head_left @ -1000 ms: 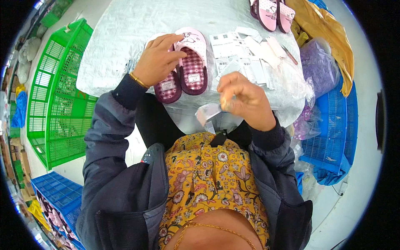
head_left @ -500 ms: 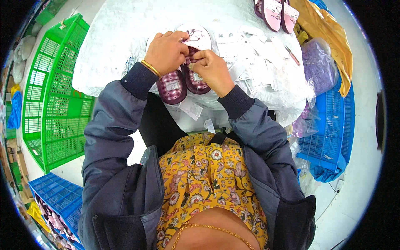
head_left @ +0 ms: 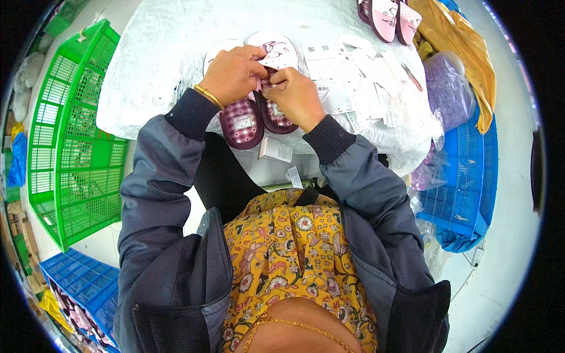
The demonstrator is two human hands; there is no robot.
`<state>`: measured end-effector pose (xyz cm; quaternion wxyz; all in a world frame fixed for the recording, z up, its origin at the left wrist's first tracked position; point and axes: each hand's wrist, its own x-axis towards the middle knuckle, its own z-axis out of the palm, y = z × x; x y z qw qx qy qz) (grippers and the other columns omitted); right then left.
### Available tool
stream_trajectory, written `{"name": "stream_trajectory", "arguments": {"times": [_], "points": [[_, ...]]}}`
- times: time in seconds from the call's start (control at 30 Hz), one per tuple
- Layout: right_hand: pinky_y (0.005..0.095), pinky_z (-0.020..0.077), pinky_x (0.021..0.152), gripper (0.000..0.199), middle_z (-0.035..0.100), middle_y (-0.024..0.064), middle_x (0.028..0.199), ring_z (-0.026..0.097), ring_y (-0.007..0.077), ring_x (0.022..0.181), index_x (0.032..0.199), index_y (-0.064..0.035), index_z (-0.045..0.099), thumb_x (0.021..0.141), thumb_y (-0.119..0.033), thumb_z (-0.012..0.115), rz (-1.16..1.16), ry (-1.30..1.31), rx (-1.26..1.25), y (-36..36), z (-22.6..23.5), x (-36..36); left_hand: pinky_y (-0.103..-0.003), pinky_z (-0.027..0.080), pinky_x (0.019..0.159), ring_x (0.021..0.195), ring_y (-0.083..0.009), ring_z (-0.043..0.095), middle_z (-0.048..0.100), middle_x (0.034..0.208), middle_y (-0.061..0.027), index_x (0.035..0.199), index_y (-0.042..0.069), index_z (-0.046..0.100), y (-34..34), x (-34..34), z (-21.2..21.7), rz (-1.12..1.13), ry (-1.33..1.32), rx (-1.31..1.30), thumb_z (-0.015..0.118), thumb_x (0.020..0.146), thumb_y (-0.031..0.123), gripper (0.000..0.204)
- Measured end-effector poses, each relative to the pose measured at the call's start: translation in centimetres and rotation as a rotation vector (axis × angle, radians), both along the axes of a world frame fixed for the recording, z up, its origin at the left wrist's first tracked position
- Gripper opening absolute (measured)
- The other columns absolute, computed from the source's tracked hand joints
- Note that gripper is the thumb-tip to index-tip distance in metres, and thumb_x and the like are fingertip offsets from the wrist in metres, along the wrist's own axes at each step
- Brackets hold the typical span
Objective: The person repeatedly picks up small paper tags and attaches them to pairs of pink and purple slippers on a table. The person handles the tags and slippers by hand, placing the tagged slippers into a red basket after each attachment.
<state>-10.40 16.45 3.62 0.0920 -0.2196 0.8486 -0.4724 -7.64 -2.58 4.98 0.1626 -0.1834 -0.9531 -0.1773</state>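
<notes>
A pair of slippers lies side by side at the table's front: the left slipper [head_left: 242, 123] and the right slipper [head_left: 275, 52] have dark red plaid insoles and pale uppers with line drawings. My left hand [head_left: 234, 75] reaches across the left slipper, its fingers curled and gripping the upper's edge of the right slipper. Close beside it, my right hand [head_left: 295, 97] holds its thumb and fingers pinched at that slipper's opening. Whatever sits between those right fingertips is too small or hidden to make out. A white tag [head_left: 276, 149] hangs at the table edge below the slippers.
Sheets of white labels [head_left: 353, 82] are spread right of my hands on the plastic-covered table [head_left: 159, 53], with a reddish pen-like tool [head_left: 413, 77] beyond. Pink slippers [head_left: 384, 19] stand far right. Green crates [head_left: 76, 147] rise at left; blue crates [head_left: 462, 170] flank the right.
Both hands stay at the right slipper, with only slight finger movement. The white tag at the table edge has turned a little. The whole view has shifted slightly.
</notes>
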Motion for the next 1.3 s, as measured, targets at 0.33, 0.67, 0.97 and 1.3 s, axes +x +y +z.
{"name": "stream_trajectory", "arguments": {"times": [0.33,0.67,0.97,1.3], "points": [[0.042,0.0521,0.069,0.03,0.07,0.0165,0.082,0.068,0.0343,0.079,0.091,-0.0011,0.063,0.078,-0.025,0.076,-0.074,0.05,0.026,-1.1,-0.1,0.3,-0.04,0.049,0.09,0.106,-0.0273,0.063,0.066,0.118,-0.0101,0.09,0.01,0.074,0.0,-0.1,-0.3,-0.006,0.01,0.033,0.064,0.074,0.014,0.019],[0.0418,0.0517,0.065,0.032,0.069,0.0187,0.079,0.068,0.0339,0.072,0.092,0.0006,0.061,0.081,-0.025,0.075,-0.062,0.032,-0.006,-1.3,-0.6,0.3,-0.042,0.052,0.076,0.085,-0.0308,0.064,0.062,0.096,-0.0099,0.084,0.007,0.068,0.4,-0.8,1.2,0.005,-0.092,-0.139,0.062,0.076,0.014,0.012],[0.029,0.0524,0.057,0.024,0.072,0.0137,0.083,0.069,0.0179,0.061,0.101,0.0053,0.061,0.085,-0.011,0.067,-0.007,-0.176,-0.204,-0.1,1.1,1.0,-0.044,0.053,0.07,0.082,-0.0353,0.063,0.057,0.105,-0.0122,0.091,0.004,0.061,0.4,-0.9,1.0,-0.016,-0.014,-0.055,0.055,0.081,0.008,0.012],[0.0254,0.0514,0.06,0.017,0.07,0.0093,0.09,0.066,0.0126,0.067,0.105,0.0012,0.064,0.091,-0.008,0.064,0.035,-0.239,-0.476,-0.2,0.8,1.2,-0.034,0.05,0.083,0.097,-0.0287,0.06,0.056,0.109,-0.0119,0.095,0.005,0.059,-0.3,0.5,3.8,0.0,-0.048,0.211,0.055,0.087,0.009,0.01]]}}
